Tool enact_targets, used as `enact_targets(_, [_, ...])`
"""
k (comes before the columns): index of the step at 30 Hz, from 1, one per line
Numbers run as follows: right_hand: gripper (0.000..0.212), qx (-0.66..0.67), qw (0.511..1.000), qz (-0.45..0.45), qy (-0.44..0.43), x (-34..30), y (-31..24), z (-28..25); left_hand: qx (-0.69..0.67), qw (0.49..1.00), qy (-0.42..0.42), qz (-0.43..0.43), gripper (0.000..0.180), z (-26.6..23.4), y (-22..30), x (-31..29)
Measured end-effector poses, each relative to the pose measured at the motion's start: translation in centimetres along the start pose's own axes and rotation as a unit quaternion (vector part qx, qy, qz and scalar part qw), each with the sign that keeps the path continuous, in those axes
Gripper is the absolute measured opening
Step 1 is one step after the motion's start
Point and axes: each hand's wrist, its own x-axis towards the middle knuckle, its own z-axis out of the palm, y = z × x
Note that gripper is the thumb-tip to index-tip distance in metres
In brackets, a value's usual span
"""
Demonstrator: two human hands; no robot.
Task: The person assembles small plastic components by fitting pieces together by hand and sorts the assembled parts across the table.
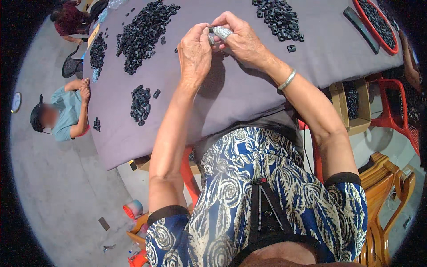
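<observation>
My left hand (195, 55) and my right hand (243, 43) meet above the table, fingers pinched together. Between their fingertips is a small black plastic piece (211, 30), mostly hidden by the fingers. A silvery covering (222, 32) wraps my right thumb, and similar silver shows at my left thumb. Left of my hands spreads a large heap of black plastic pieces (149, 33). A smaller cluster of short black cylinders (141, 105) lies nearer, beside my left forearm. To the right is another pile of black pieces (278, 20), with a single black piece (291, 48) just below it.
The table (120, 133) has a grey-purple cloth. At its right stand a red basket (395, 50) of black pieces and a dark bar (360, 29). A person in a light blue shirt (66, 111) sits left; another person (69, 20) bends beyond. Wooden (378, 191) and red chairs (396, 107) stand right.
</observation>
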Motion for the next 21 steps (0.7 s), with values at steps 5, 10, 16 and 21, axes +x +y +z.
enact_targets(5, [0.011, -0.024, 1.0, 0.011, -0.003, 0.0, -0.6, 0.3, 0.045, 0.997, 0.035, 0.059, 0.019, -0.5, -0.3, 0.1])
enact_targets(10, [0.012, -0.013, 1.0, 0.016, 0.001, 0.3, -0.7, 0.1, 0.006, 0.998, 0.036, 0.059, 0.019, -0.4, -0.1, 0.0])
enact_targets(16, [0.01, 0.049, 0.996, 0.07, 0.002, 0.0, -1.3, 0.1, 0.006, 0.998, 0.021, 0.066, 0.02, -0.8, 0.0, -0.1])
enact_targets(21, [0.009, 0.068, 0.996, 0.058, -0.015, -0.3, -1.4, 0.5, -0.107, 0.994, 0.003, 0.018, 0.019, -1.4, 0.2, -0.5])
